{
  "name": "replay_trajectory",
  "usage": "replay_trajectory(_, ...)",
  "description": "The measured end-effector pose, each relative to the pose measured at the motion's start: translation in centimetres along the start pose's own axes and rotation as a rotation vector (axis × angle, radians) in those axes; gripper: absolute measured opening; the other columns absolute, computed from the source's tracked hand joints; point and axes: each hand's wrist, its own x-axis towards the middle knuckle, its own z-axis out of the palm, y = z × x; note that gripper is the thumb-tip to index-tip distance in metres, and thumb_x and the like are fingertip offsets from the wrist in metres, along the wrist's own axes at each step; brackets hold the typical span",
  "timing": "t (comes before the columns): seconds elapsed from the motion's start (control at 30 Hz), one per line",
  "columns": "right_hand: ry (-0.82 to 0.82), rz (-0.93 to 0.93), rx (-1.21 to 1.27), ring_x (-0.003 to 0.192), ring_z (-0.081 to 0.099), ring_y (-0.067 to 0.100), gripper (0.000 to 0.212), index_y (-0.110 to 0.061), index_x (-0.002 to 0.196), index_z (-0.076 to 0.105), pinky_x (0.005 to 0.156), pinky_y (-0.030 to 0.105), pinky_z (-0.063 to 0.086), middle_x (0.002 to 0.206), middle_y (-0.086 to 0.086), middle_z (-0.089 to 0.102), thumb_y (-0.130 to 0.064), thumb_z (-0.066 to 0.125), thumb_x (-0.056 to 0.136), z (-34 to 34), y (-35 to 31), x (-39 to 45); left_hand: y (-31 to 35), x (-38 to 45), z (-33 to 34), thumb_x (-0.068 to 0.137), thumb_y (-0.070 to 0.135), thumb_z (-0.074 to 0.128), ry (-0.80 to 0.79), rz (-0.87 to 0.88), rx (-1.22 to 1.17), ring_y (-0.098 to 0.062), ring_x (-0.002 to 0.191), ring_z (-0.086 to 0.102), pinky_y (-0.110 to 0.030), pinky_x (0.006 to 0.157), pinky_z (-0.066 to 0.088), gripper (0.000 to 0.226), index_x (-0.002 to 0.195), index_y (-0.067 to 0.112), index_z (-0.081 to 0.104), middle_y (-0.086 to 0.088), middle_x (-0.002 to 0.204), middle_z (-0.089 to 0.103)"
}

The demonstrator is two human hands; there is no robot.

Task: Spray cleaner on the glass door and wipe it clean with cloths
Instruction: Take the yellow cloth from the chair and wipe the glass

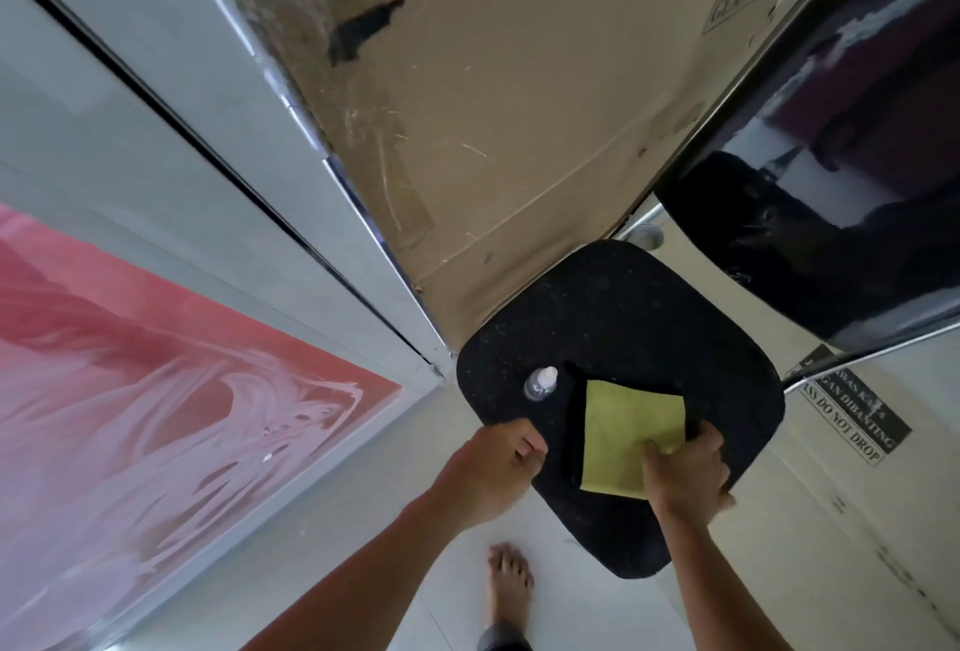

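Left hand: your left hand (pixel 493 463) rests at the near-left edge of the black chair seat (pixel 649 317), fingers curled, nothing visibly held.
Right hand: your right hand (pixel 685 468) presses on the near-right corner of the yellow cloth (pixel 623 432); whether the grip pinches it, you cannot tell.
Cloths: the yellow cloth lies on a black cloth (pixel 574 421) on the seat.
Spray bottle: the bottle (pixel 541 382) stands just left of the cloths.
Glass door: the door (pixel 130 364), streaked white, is at far left.
Foot: your bare foot (pixel 511 585) is on the floor.
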Motion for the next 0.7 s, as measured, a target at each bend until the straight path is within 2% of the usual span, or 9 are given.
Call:
replay_trajectory(0.07, -0.071, 0.029, -0.038, 0.114, 0.053, 0.04, 0.039, -0.008, 0.124, 0.055, 0.102, 0.055, 0.033, 0.104, 0.014, 0.061, -0.017, 0.062, 0.086, -0.6, -0.5, 0.4, 0.6, -0.4, 0.3, 0.107, 0.027, 0.053, 0.007, 0.016, 0.007, -0.012, 0.104, 0.067, -0.033, 0.097, 0.055, 0.019, 0.119, 0.022, 0.066, 0.005, 0.115, 0.071)
replay_trajectory(0.13, -0.099, -0.019, -0.106, 0.109, 0.054, 0.04, 0.024, -0.005, 0.109, 0.061, 0.099, 0.053, 0.037, 0.097, 0.014, 0.058, -0.019, 0.059, 0.09, -1.0, -0.7, 0.1, 1.4, -1.3, 0.6, 0.107, 0.026, 0.052, -0.001, 0.037, 0.023, -0.012, 0.104, 0.066, -0.031, 0.096, 0.054, 0.019, 0.12, 0.021, 0.066, 0.004, 0.115, 0.071)
replay_trajectory(0.23, -0.101, -0.133, 0.003, 0.101, 0.06, 0.045, 0.027, 0.002, 0.11, 0.058, 0.088, 0.052, 0.051, 0.107, 0.022, 0.059, -0.018, 0.063, 0.093, -1.8, -0.6, -1.3, 2.6, -3.0, 0.8, 0.107, 0.026, 0.052, -0.046, 0.075, 0.05, -0.011, 0.104, 0.067, -0.03, 0.095, 0.055, 0.02, 0.121, 0.022, 0.066, 0.005, 0.116, 0.071)
replay_trajectory(0.3, -0.114, -0.208, 0.069, 0.098, 0.061, 0.043, 0.028, 0.005, 0.116, 0.055, 0.08, 0.046, 0.051, 0.111, 0.023, 0.058, -0.013, 0.062, 0.096, -2.9, -0.8, -2.8, 3.8, -4.1, 0.2, 0.107, 0.025, 0.052, -0.047, 0.105, 0.061, -0.011, 0.103, 0.067, -0.033, 0.096, 0.056, 0.02, 0.12, 0.022, 0.066, 0.004, 0.116, 0.072)
replay_trajectory(0.43, -0.104, -0.394, 0.043, 0.098, 0.061, 0.035, 0.026, -0.001, 0.12, 0.055, 0.081, 0.052, 0.055, 0.112, 0.015, 0.058, -0.012, 0.061, 0.098, -6.3, -2.1, -5.9, 6.8, -6.3, -2.2, 0.108, 0.024, 0.053, -0.023, 0.153, 0.074, -0.011, 0.102, 0.068, -0.034, 0.095, 0.057, 0.018, 0.119, 0.021, 0.066, 0.004, 0.115, 0.072)
replay_trajectory(0.53, -0.119, -0.523, 0.058, 0.091, 0.059, 0.022, 0.018, -0.006, 0.114, 0.059, 0.072, 0.039, 0.052, 0.107, 0.007, 0.056, -0.014, 0.062, 0.099, -10.5, -3.9, -8.4, 9.4, -8.1, -4.1, 0.108, 0.022, 0.054, 0.0, 0.196, 0.098, -0.011, 0.105, 0.068, -0.037, 0.099, 0.056, 0.018, 0.121, 0.021, 0.066, 0.004, 0.116, 0.071)
replay_trajectory(0.63, -0.186, -0.722, 0.005, 0.082, 0.058, 0.014, 0.015, -0.012, 0.109, 0.064, 0.065, 0.03, 0.047, 0.099, -0.001, 0.056, -0.023, 0.064, 0.099, -15.1, -5.9, -10.3, 11.9, -9.8, -5.9, 0.106, 0.019, 0.058, 0.006, 0.271, 0.146, -0.008, 0.117, 0.062, -0.039, 0.107, 0.053, 0.026, 0.131, 0.022, 0.061, 0.007, 0.128, 0.064)
replay_trajectory(0.7, -0.299, -0.84, -0.01, 0.078, 0.057, 0.01, 0.016, -0.014, 0.107, 0.066, 0.065, 0.029, 0.047, 0.092, -0.005, 0.055, -0.025, 0.07, 0.096, -18.4, -7.6, -11.4, 13.2, -11.2, -7.2, 0.101, 0.018, 0.067, 0.029, 0.371, 0.212, -0.01, 0.133, 0.051, -0.042, 0.114, 0.046, 0.047, 0.144, 0.025, 0.051, 0.009, 0.145, 0.05)
